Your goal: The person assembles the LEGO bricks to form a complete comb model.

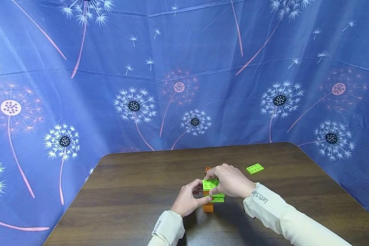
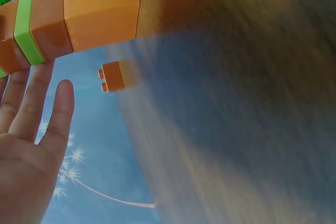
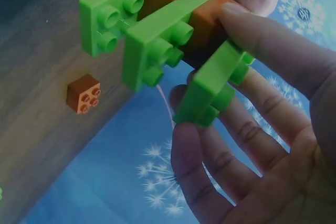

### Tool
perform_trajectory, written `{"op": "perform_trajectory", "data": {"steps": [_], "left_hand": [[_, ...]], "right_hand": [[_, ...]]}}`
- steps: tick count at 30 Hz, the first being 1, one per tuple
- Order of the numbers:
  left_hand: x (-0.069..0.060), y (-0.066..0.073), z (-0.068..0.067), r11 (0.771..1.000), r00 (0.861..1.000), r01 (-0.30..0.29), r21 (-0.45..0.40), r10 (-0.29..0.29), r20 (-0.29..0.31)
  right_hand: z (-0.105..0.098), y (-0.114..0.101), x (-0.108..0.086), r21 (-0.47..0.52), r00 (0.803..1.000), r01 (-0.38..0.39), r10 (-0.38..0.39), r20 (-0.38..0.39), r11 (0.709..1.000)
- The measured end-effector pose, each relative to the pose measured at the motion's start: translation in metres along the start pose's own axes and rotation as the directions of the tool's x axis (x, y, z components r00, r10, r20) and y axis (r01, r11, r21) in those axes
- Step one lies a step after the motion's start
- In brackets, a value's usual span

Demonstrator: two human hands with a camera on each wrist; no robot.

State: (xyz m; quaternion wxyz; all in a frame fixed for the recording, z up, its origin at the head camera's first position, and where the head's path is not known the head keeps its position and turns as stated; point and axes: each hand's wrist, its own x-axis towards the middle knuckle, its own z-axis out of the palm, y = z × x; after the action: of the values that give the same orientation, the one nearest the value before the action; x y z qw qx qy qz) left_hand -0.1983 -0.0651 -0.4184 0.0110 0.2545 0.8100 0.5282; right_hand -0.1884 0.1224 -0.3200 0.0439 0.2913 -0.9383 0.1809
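**Seating the Upper Plate on the Block Stack**

From my remote station, I locate the block stack (image 1: 208, 208) upright on the table (image 1: 135, 194), between both hands. Orange blocks alternate with green plates.

Left hand (image 1: 187, 199): grasping the stack at mid-height, thumb in front, fingers behind.
Right hand (image 1: 232, 180): pinching the upper end, with fingers at the top green plate (image 1: 209, 185) and thumb against the orange block below it.

I judge the step in hand to be seating or aligning that plate; I cannot confirm full stud engagement. The next move likely calls for straight downward pressure while the left hand braces the column.

A loose green plate (image 1: 255, 168) and a small orange brick (image 3: 83, 94) lie apart.
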Motion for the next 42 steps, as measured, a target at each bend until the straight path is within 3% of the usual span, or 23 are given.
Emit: {"op": "perform_trajectory", "data": {"steps": [5,15,18,22,25,27,33,42], "left_hand": [[0.002,-0.001,0.007,0.999,1.000,0.003,-0.048,-0.002,0.022],[0.005,-0.001,0.012,1.000,1.000,-0.013,0.003,0.013,0.009],[0.006,-0.002,0.013,1.000,1.000,-0.020,0.021,0.020,0.003],[0.006,-0.003,0.014,0.999,1.000,-0.029,0.024,0.029,-0.006],[0.005,-0.003,0.013,1.000,1.000,-0.026,0.013,0.026,-0.009],[0.005,-0.003,0.012,1.000,1.000,-0.020,0.005,0.020,-0.010],[0.004,-0.002,0.011,1.000,1.000,-0.002,-0.001,0.002,-0.002],[0.005,0.000,0.011,0.999,0.999,0.036,0.011,-0.036,0.019]], "right_hand": [[0.005,0.008,-0.005,0.071,0.999,-0.049,0.049,-0.003,0.996],[0.012,0.026,-0.009,0.188,1.000,0.020,-0.018,-0.010,0.982],[0.013,0.033,-0.012,0.293,1.000,0.004,-0.009,0.018,0.956],[0.011,0.044,-0.014,0.440,0.999,-0.026,0.006,0.048,0.897],[0.011,0.053,-0.013,0.518,0.999,-0.039,0.033,0.020,0.855],[0.010,0.059,-0.011,0.528,0.998,-0.048,0.068,-0.019,0.848],[0.016,0.080,-0.005,0.427,0.986,-0.111,0.154,-0.067,0.897],[0.033,0.101,0.007,0.295,0.971,-0.221,0.237,-0.020,0.930]]}}
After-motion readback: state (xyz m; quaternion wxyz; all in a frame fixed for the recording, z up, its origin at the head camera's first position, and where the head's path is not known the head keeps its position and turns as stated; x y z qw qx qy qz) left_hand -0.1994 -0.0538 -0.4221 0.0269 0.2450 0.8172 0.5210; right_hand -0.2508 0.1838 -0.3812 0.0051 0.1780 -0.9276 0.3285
